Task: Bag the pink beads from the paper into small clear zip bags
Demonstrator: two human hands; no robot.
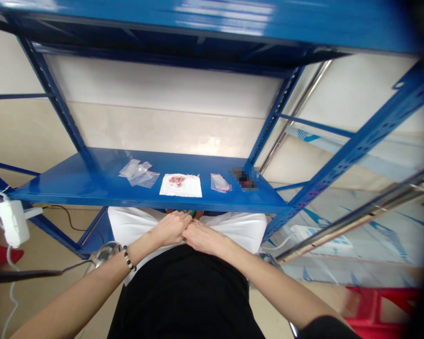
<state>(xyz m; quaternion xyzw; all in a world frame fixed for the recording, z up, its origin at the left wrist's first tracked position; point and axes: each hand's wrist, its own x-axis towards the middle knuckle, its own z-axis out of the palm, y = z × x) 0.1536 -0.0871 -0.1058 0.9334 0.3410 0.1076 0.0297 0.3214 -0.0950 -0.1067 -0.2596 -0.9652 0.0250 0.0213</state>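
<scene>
Just below the shelf's front edge, my left hand (pixel 175 227) and my right hand (pixel 203 235) meet over my lap, fingers curled and touching. A small dark green thing (pixel 192 213) shows between them; its kind is too hidden to tell, and so is which hand grips it. Ahead on the blue shelf (pixel 102 188), a white cloth or paper sheet (pixel 180 189) bears several small pink pieces (pixel 176 180). To its left lie clear zip bags (pixel 139 173), overlapping. Right of it is a clear bag (pixel 219 182) with something pinkish inside.
A dark, blurred-out object (pixel 243 179) lies at the shelf's right end. An upper blue shelf (pixel 144 23) hangs overhead. A white power strip (pixel 12 223) is fixed at the left post. A metal pole (pixel 367 212) slants at right, near a red stool (pixel 371 310).
</scene>
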